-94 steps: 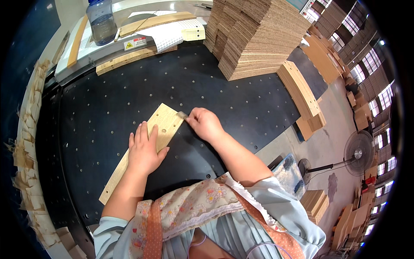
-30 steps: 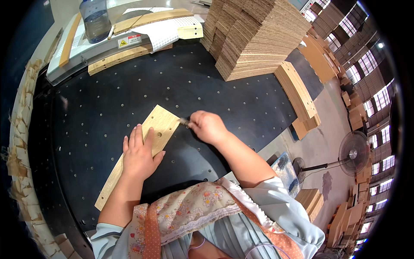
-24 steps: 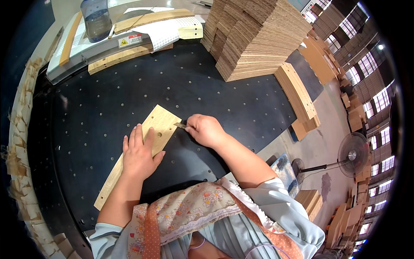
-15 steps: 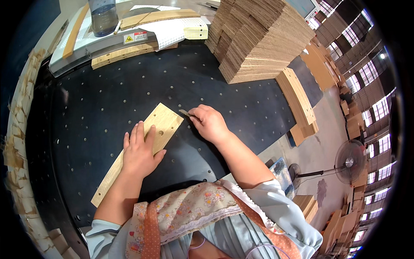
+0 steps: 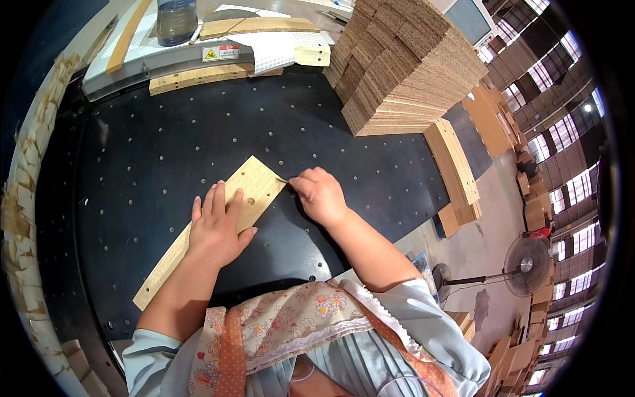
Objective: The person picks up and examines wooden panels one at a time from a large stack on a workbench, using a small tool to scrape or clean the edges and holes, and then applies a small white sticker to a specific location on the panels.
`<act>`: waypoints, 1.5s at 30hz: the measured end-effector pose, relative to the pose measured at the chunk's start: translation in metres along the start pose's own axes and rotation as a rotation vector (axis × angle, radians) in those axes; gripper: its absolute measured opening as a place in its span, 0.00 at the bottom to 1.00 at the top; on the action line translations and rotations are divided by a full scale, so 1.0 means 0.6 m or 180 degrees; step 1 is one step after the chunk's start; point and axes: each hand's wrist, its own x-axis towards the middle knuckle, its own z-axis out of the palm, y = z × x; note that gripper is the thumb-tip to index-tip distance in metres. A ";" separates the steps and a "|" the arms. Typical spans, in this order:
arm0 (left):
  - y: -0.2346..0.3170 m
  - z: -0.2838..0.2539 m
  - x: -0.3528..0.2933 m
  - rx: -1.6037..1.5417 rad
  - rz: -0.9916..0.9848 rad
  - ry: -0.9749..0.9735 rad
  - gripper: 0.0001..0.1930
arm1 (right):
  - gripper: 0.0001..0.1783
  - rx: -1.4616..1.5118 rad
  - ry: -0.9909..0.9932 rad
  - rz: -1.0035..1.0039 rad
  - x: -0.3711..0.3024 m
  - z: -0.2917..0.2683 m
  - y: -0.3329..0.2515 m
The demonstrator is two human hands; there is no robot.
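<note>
A long, light wooden board (image 5: 254, 185) with small drilled holes lies diagonally on the black perforated table (image 5: 152, 145). My left hand (image 5: 218, 228) presses flat on the middle of the board, fingers spread. My right hand (image 5: 321, 195) is at the board's upper right end, fingers pinched on a small thin metal piece (image 5: 283, 179) that touches the board's edge. What the piece is I cannot make out.
A tall stack of cardboard-coloured panels (image 5: 403, 63) stands at the back right. Wooden blocks (image 5: 453, 165) sit at the table's right edge. At the back lie a grey rail (image 5: 165, 59), wooden strips (image 5: 198, 78) and a water bottle (image 5: 175, 16). A floor fan (image 5: 526, 264) stands to the right.
My right hand slid along the board's upper right end, down and then back up to its corner. My left hand has stayed flat on the board.
</note>
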 end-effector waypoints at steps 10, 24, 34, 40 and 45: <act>0.002 -0.006 0.001 -0.0008 -0.0044 -0.0071 0.38 | 0.14 -0.0150 -0.0119 -0.0161 -0.007 -0.004 -0.003; -0.003 -0.008 0.000 -0.0056 -0.0004 -0.0078 0.40 | 0.03 0.2596 -0.0451 0.2790 -0.017 -0.016 -0.004; -0.004 -0.002 -0.001 -0.0104 0.0106 0.0169 0.39 | 0.08 0.2518 -0.1271 0.2641 0.007 -0.018 -0.006; -0.010 0.000 -0.003 -0.0163 0.0120 0.0225 0.39 | 0.07 0.0825 -0.1162 0.2047 0.024 -0.017 0.002; 0.001 -0.007 0.000 -0.0073 0.0047 0.0031 0.39 | 0.05 0.0959 -0.0884 0.1314 -0.002 -0.008 -0.012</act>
